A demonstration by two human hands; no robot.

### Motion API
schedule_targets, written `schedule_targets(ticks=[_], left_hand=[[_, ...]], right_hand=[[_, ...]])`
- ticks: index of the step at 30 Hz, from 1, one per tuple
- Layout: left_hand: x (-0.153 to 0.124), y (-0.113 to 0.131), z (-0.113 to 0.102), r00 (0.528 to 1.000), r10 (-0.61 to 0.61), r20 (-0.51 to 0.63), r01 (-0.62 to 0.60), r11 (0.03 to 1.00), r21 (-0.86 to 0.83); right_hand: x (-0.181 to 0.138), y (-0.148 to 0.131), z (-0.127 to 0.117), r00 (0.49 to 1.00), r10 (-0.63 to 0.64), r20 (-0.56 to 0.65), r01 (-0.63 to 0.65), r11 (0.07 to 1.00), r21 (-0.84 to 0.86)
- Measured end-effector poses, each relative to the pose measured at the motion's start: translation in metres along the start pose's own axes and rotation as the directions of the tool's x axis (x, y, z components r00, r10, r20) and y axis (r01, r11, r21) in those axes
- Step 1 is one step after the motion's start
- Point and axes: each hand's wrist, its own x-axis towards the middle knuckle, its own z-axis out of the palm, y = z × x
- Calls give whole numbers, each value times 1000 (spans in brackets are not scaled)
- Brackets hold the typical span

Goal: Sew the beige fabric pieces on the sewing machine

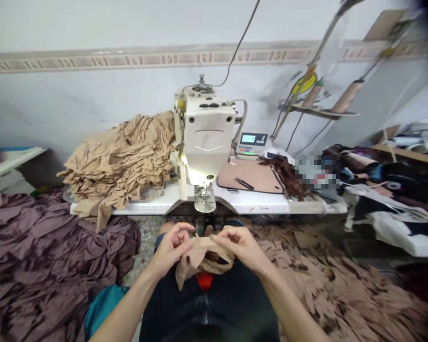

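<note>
A tan fabric piece (194, 263) with an opening in it hangs between my two hands, above my lap. My left hand (174, 244) pinches its upper left edge between thumb and fingers. At the upper right edge, my right hand (237, 242) grips the same cloth. The edge between the hands is drawn fairly straight, while the rest droops in folds. Just beyond my hands stands a white sewing machine (209, 137), its lamp lit over the metal sewing bed (204, 202). The cloth is apart from the machine.
Tan garments (124, 156) are heaped left of the machine. Black tweezers (244, 183) lie on a pinkish-brown pad (257, 173), near a lit control panel (252, 142). Purple-brown cloth (50, 256) covers the floor at left, brown cloth (328, 270) at right. Thread cones (347, 96) stand upper right.
</note>
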Motion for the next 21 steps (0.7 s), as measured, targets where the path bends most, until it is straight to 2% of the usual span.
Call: schedule_targets(ticks=[2,5,8,11,15,21], left_hand=[[2,5,-3,1000,21,11,-21,1000,0],[9,15,-9,986,162,35,-166,964,210],[17,25,-14,951,298,85,-305,850,429],[26,33,-15,934,335,125,-351,794,496],[40,44,-9,949,306,76,-308,849,430],[57,56,0,982,178,-69,-152,948,278]], right_hand=[[1,-4,1,1000,-6,-20,6,1000,11],[1,-17,2,997,-51,-56,50,998,-24],[0,-34,4,976,-183,-116,164,974,-155],[3,-46,4,933,-314,-175,262,927,-268],[20,-44,-1,905,-336,-260,269,927,-260],[44,-28,-9,927,-195,-321,171,980,-104]])
